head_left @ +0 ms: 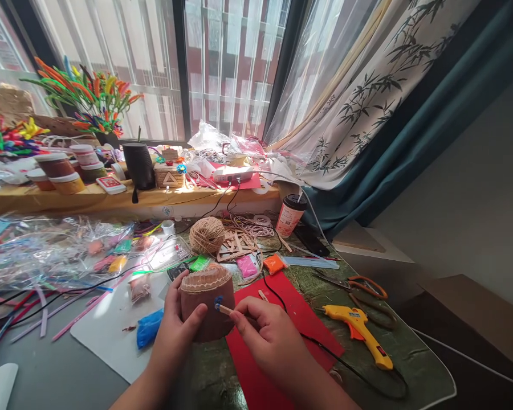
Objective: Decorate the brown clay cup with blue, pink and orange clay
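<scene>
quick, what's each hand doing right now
Left hand: closed around the brown clay piece.
Right hand: closed, pinching a small stick against the piece.

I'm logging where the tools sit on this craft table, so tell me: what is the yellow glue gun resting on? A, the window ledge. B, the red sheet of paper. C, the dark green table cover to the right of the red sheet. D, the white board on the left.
C: the yellow glue gun lies on the dark green table cover, to the right of the red sheet, with the orange-handled scissors just behind it.
</scene>
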Tool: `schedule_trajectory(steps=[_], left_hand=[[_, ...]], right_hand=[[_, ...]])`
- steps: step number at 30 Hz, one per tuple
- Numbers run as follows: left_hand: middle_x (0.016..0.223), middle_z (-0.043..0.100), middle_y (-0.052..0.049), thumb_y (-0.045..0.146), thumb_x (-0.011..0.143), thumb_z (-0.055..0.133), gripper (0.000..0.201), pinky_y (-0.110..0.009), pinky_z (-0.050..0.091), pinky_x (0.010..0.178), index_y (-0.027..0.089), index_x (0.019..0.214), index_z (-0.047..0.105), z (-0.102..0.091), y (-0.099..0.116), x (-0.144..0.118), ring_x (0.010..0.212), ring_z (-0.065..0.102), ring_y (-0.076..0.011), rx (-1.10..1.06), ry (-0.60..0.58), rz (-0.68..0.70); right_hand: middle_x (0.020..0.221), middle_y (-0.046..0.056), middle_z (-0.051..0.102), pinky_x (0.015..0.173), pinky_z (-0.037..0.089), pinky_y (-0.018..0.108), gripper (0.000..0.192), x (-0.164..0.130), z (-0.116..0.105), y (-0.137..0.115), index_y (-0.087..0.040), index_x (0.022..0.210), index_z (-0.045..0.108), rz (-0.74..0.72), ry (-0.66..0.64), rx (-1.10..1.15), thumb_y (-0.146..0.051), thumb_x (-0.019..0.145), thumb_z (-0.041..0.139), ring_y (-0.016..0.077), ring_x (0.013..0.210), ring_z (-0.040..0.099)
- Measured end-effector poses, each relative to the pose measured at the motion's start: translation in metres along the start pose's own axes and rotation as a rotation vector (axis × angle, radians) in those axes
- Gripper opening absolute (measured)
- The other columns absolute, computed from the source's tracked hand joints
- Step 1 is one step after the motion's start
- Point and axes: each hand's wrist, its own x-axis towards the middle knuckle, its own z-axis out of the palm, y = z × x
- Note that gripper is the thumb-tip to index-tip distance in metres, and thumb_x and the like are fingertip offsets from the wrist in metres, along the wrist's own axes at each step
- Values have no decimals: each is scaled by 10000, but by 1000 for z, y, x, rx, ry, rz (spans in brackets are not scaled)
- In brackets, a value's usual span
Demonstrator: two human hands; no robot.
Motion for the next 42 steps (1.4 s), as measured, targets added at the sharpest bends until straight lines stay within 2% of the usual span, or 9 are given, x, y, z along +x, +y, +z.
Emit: schedule_trajectory(steps=[7,13,15,20,23,26,28,35,42], left_hand=[[1519,671,-149,725,741,855,957,-498,513,1160,264,1514,531,0,2,0,1438,601,-440,-7,-68,15],[1518,682,-148,735,713,871,982,-515,473,1198,271,1515,548,1,0,-2,1429,606,-444,-74,-125,-18],[1524,678,-150,721,709,880,977,-520,469,1207,269,1513,557,3,-2,-1,1434,603,-446,-99,-126,-44],[1513,696,-137,689,731,874,918,-515,470,1223,275,1496,579,5,-5,2,1425,623,-431,-174,-86,-124],[1513,701,-132,680,733,871,907,-506,486,1211,274,1492,587,4,-4,3,1435,617,-427,-180,-71,-128],[1516,697,-138,686,732,871,917,-509,483,1211,267,1494,579,3,-3,3,1433,618,-427,-171,-83,-114],[1518,692,-143,698,735,869,921,-511,479,1214,264,1491,572,3,-3,2,1428,622,-425,-166,-96,-105],[1510,693,-157,740,701,879,977,-516,458,1229,259,1494,571,6,-3,0,1433,613,-438,-152,-97,-47],[1506,691,-158,725,715,879,970,-525,455,1219,263,1508,564,5,2,-2,1422,614,-440,-104,-128,-32]], right_hand=[[688,-16,605,615,367,287,295,3,-11,-4,-214,797,692,-22,18,-2,-402,1015,629,168,668,533],[722,9,666,640,464,276,340,6,-12,6,-210,768,655,48,-54,271,-483,967,695,182,684,610],[698,10,664,595,435,264,314,2,-12,9,-205,778,666,-82,17,138,-404,1019,646,169,637,596],[672,21,685,579,360,301,167,-11,-14,9,-184,979,786,-705,343,-435,-153,1038,632,164,587,542],[678,17,676,560,396,279,228,-10,-13,5,-191,939,778,-474,381,-200,-279,1078,621,158,577,542],[661,10,631,540,423,261,446,-3,-9,1,-198,762,713,-89,184,185,-567,1010,687,161,594,540],[681,22,645,576,449,269,525,0,-6,-1,-196,727,696,28,82,330,-686,900,766,174,643,562],[493,-87,382,469,251,261,644,5,-3,-2,-215,682,645,242,-26,519,-835,736,809,102,464,297],[640,-12,536,618,374,291,680,9,4,-3,-205,660,607,194,31,407,-855,718,799,164,655,462]])
